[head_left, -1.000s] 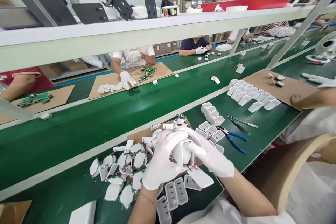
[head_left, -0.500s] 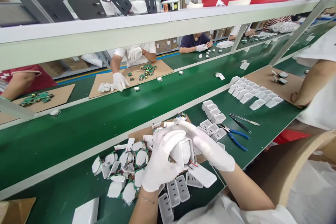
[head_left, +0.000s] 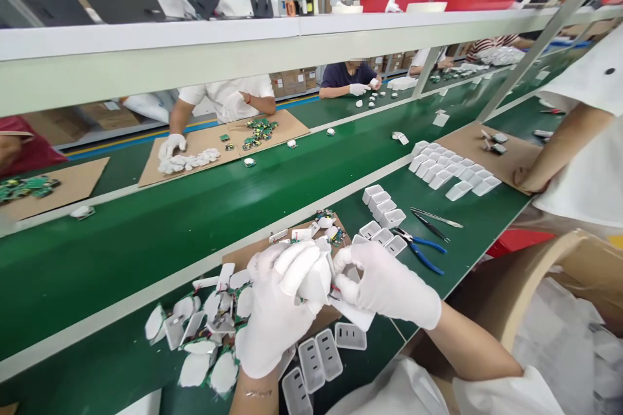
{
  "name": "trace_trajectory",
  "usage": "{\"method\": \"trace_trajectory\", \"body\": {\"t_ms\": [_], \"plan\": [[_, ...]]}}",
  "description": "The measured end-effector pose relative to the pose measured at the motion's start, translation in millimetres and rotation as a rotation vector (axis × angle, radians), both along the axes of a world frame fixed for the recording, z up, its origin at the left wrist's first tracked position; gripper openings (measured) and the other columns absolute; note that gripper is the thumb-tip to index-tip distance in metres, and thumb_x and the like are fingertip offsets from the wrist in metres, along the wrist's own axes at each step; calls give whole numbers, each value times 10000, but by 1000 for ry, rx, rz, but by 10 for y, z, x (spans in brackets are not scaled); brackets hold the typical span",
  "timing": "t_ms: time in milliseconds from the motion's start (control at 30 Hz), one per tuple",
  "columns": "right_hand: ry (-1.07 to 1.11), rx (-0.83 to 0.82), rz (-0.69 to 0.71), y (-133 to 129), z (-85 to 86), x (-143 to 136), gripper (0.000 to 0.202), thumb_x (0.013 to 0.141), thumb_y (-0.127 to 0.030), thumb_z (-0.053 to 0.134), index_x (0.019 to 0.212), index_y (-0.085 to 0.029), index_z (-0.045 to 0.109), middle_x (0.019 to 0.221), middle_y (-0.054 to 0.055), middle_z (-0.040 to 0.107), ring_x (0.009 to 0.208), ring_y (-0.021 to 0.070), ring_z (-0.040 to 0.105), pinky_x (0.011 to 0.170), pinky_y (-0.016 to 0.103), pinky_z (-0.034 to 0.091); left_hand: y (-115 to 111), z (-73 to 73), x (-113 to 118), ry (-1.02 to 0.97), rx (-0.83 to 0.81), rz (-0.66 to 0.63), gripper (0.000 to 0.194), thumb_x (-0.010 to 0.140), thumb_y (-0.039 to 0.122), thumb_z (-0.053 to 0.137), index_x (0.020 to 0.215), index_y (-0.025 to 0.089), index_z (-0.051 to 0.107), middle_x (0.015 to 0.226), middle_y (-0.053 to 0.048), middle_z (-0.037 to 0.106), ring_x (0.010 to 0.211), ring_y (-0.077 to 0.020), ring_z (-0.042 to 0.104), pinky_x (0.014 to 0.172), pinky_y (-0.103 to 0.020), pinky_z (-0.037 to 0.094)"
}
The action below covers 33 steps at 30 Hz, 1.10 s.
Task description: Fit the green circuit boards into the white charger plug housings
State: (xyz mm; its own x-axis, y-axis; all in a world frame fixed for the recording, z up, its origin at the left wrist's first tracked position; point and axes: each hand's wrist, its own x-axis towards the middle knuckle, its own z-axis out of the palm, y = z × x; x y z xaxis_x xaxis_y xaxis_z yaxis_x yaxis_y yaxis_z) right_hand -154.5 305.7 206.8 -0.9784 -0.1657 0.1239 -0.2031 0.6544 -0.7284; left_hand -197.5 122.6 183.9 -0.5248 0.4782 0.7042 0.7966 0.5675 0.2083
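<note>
My gloved left hand (head_left: 282, 301) is closed around a white-padded circuit board (head_left: 314, 284), its fingers bent over the top. Close beside it, my gloved right hand (head_left: 389, 282) curls thumb and fingers together at the board's right side; what they pinch is hidden. A flat white panel (head_left: 357, 314) sticks out below the fingers of my right hand. Left of my hands lies a heap of similar white-padded boards (head_left: 195, 363) with green edges and wires. Slotted white plastic cases (head_left: 311, 363) lie in front of me, under my wrists.
Blue-handled pliers (head_left: 421, 253) and tweezers (head_left: 431, 225) lie to the right, near more white cases (head_left: 389, 214). A green conveyor belt (head_left: 195, 227) runs past the bench. A shelf (head_left: 292, 45) crosses above. Co-workers sit opposite; another person's arm (head_left: 559, 149) rests at right.
My right hand has come down from the top of the held piece to its right side, its fingers now curled. The flat panel has shifted left, and the view has turned slightly.
</note>
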Motion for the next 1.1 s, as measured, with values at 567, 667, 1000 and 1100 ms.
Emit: {"method": "trace_trajectory", "body": {"t_ms": [567,667,1000,1100], "plan": [[87,-235,-132,-54,-23,-15,136,687,-95,479,646,-185,573,655,-17,663,615,121,588,608,216,465,41,-81,-15,-59,39,-47,419,810,60,532,1195,224,561,1135,-57,641,1074,-260,510,924,-411,458],[87,-265,-132,-46,-6,-27,129,692,-95,483,637,-187,553,647,-16,645,606,120,569,596,217,463,35,-88,-13,-65,27,-69,428,812,58,538,1209,219,547,1131,-67,633,1080,-264,503,932,-414,462],[-41,-529,-54,76,10,-37,29,791,-202,577,786,-187,602,779,18,647,673,142,586,643,264,489,28,-139,-23,-303,79,-207,581,731,49,576,1267,259,494,1240,-52,568,1183,-263,473,1024,-443,431],[-181,-764,129,135,-1,-49,382,807,-294,654,1163,-208,547,1224,96,602,996,207,626,813,329,531,27,-159,-34,-355,111,-211,599,723,50,582,1274,263,482,1271,-51,550,1217,-265,461,1049,-464,426]]}}
